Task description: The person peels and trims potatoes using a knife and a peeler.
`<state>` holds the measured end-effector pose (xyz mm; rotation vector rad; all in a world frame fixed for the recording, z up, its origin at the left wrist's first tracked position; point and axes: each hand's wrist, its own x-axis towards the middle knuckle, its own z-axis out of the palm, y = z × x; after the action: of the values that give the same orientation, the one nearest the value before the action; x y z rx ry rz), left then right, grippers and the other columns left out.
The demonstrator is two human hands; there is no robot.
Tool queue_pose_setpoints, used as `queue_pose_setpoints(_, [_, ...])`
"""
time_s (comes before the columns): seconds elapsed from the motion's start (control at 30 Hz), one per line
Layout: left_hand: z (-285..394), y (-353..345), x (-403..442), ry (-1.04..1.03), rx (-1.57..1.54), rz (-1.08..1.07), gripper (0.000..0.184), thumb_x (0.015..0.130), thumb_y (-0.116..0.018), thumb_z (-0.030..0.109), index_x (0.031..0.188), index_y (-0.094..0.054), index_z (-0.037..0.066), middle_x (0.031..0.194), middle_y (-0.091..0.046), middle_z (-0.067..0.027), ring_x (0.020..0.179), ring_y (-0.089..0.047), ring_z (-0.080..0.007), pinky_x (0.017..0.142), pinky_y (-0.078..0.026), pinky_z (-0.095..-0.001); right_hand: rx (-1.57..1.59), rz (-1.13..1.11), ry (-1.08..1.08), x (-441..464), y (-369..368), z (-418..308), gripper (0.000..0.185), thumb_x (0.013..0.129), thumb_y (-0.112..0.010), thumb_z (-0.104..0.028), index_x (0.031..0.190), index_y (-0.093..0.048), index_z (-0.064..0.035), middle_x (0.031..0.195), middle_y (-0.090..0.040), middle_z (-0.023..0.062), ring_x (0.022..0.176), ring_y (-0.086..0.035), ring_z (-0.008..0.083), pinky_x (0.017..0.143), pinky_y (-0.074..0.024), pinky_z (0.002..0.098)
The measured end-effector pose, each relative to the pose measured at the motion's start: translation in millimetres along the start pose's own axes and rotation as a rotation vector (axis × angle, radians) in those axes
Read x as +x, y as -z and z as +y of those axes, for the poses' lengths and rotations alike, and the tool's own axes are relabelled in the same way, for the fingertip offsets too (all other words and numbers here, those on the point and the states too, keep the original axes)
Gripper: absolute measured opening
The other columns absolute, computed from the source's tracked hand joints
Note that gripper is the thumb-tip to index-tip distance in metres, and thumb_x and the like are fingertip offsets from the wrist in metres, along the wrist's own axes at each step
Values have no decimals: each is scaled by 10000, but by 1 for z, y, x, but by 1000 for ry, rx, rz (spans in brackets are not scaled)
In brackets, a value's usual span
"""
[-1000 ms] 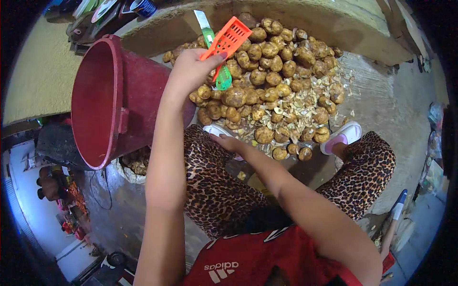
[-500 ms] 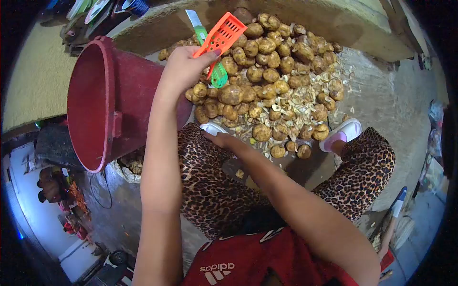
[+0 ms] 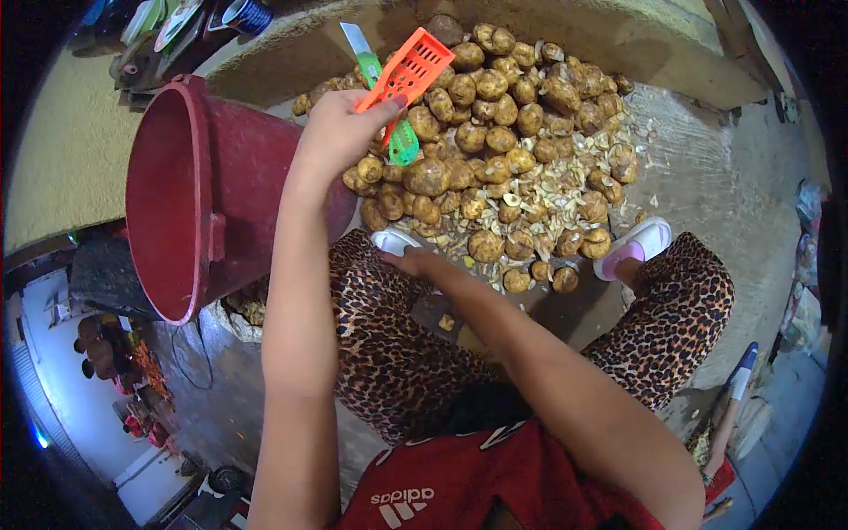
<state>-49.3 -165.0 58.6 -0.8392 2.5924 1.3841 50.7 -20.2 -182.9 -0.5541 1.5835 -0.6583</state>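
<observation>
My left hand [image 3: 343, 131] is closed around an orange plastic tool [image 3: 415, 69] with slots and round holes, which looks like a hand slicer. A green-handled cutter [image 3: 404, 144] with a pale flat blade crosses behind it, seemingly in the same grip. Both are held above a heap of unpeeled potatoes [image 3: 490, 84]. My right hand [image 3: 405, 262] rests low by my left knee, close to a white shoe [image 3: 394, 240]. Its fingers are mostly hidden, and I see nothing in it. Pale peelings [image 3: 556, 212] lie among the nearer potatoes.
A large dark red bucket [image 3: 256, 159] stands tilted at the left, beside my left forearm. A low wall [image 3: 583, 53] runs behind the heap. Dishes and a blue cup [image 3: 248, 15] sit at the upper left. A long-handled tool [image 3: 733, 397] lies at the right.
The view has shifted slightly. My left hand still holds the orange tool and the green cutter in nearly the same place, and my right hand has hardly moved.
</observation>
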Motion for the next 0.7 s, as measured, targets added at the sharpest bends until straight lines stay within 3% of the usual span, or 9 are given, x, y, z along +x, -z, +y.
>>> queue_pose_setpoints(0.1, [5, 0, -5, -35, 12, 24, 307, 805, -637, 286, 865, -655, -15, 742, -621, 3, 669, -511, -50, 627, -409, -213, -92, 86, 5, 11, -4, -6, 771, 754, -385, -698, 1084, -576, -27, 1161, -535, 193, 1113, -482, 335, 954, -347, 396])
queue_pose_setpoints(0.17, [2, 1, -3, -33, 5, 18, 313, 805, -633, 287, 875, -654, -17, 735, -615, 6, 669, -510, -52, 630, -409, -214, 41, 106, 115, -20, 13, -20, 727, 756, -432, -670, 1074, -579, -32, 1130, -554, 188, 1085, -504, 331, 939, -359, 399])
queue_pose_setpoints(0.23, [3, 1, -2, -22, 22, 16, 318, 805, -629, 287, 884, -652, -19, 735, -613, 7, 673, -511, -53, 636, -410, -214, 72, 31, 78, -23, 16, -21, 760, 750, -425, -684, 1054, -579, -4, 1089, -572, 199, 1031, -536, 332, 895, -387, 403])
queue_pose_setpoints(0.3, [7, 1, -4, -4, 63, 12, 321, 806, -625, 287, 892, -651, -21, 742, -613, 7, 680, -515, -53, 644, -413, -214, 3, -134, -106, -8, 11, -15, 873, 735, -366, -740, 1023, -578, 57, 1036, -589, 226, 951, -580, 338, 822, -429, 409])
queue_pose_setpoints(0.37, [5, 0, -3, -20, 41, 11, 321, 805, -624, 287, 891, -651, -21, 752, -618, 6, 684, -518, -50, 650, -415, -213, 360, -169, -79, -73, 41, -46, 703, 757, -471, -635, 1050, -573, -5, 1044, -593, 184, 990, -557, 314, 877, -396, 402])
queue_pose_setpoints(0.47, [6, 0, -4, -30, 14, 19, 321, 804, -625, 286, 894, -651, -21, 764, -623, 6, 687, -520, -46, 655, -415, -210, 678, -52, -171, -113, 36, -53, 623, 744, -509, -632, 972, -611, -61, 972, -604, 121, 912, -556, 254, 812, -406, 400])
queue_pose_setpoints(0.6, [2, -3, -2, -80, 18, 64, 318, 802, -603, 304, 839, -653, -9, 618, -575, -4, 602, -486, -63, 595, -411, -237, 466, -147, -172, -75, 39, -45, 586, 713, -562, -621, 945, -613, -86, 863, -592, 76, 797, -546, 217, 732, -420, 383])
queue_pose_setpoints(0.7, [-4, -4, 3, -99, -19, 42, 327, 800, -608, 312, 837, -655, -9, 620, -578, -1, 597, -487, -64, 591, -410, -236, 452, -126, -83, -78, 43, -45, 609, 724, -541, -620, 963, -603, -63, 844, -601, 89, 762, -555, 220, 714, -431, 371])
